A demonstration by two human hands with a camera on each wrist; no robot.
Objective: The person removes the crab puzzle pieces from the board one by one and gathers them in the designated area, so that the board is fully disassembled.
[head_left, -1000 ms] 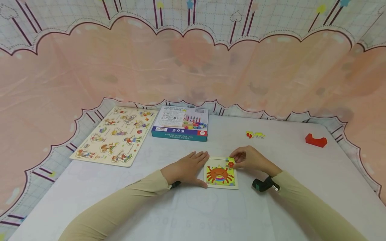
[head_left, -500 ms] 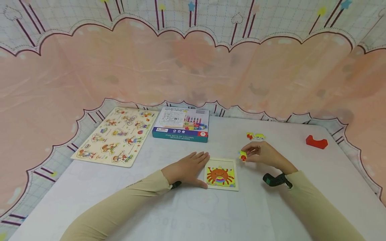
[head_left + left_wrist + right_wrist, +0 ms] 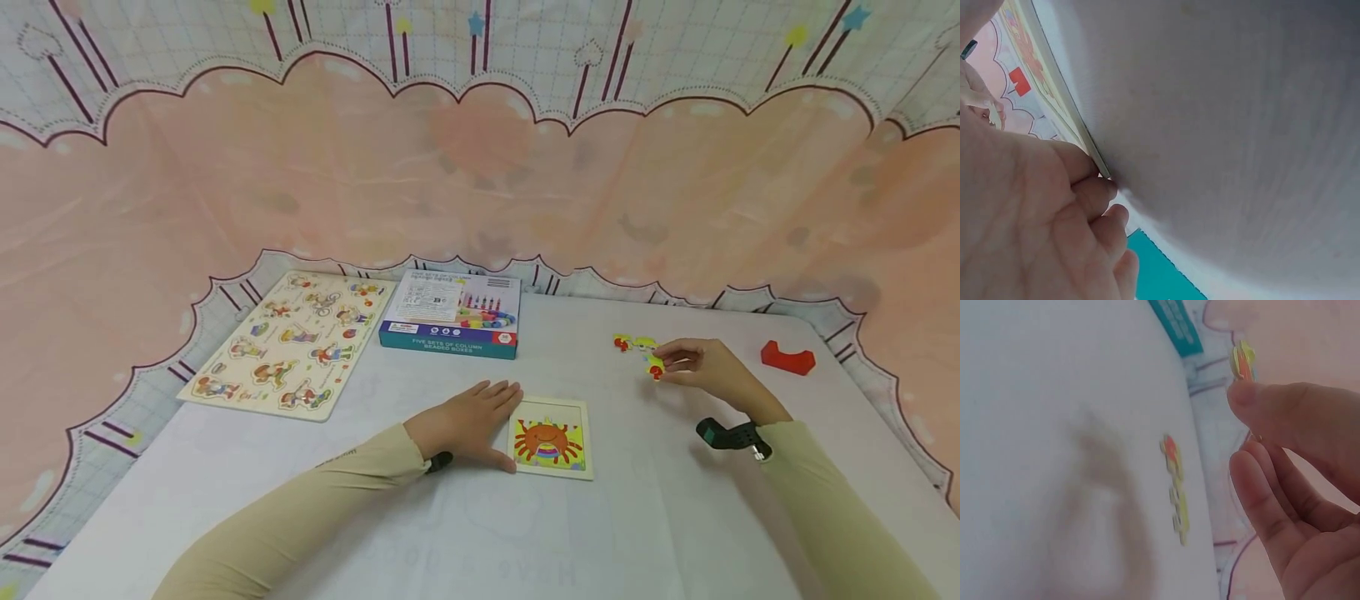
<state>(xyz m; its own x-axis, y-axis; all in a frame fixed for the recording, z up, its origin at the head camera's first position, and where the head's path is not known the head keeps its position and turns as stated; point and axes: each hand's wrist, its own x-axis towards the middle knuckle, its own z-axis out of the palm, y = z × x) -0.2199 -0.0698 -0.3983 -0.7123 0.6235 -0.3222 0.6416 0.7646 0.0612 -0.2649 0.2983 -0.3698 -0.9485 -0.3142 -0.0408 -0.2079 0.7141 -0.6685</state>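
A small square jigsaw tray with a red crab picture lies flat in the middle of the table; a bare strip shows along its far side. My left hand rests at its left edge, fingers straight, thumb near the lower corner. In the left wrist view the fingertips touch the tray's edge. Above the table to the right, my right hand pinches a yellow and red jigsaw piece between thumb and fingers. Just beyond it lie loose yellow and red jigsaw pieces.
A peg puzzle board with child figures lies at the back left. Beside it sits a bead set box with a teal side. A red notched block stands at the far right, near the table's edge.
My right hand has lifted the jigsaw piece off the tray's upper right corner and carried it right and away, close to the loose pieces. The left hand has stayed put.
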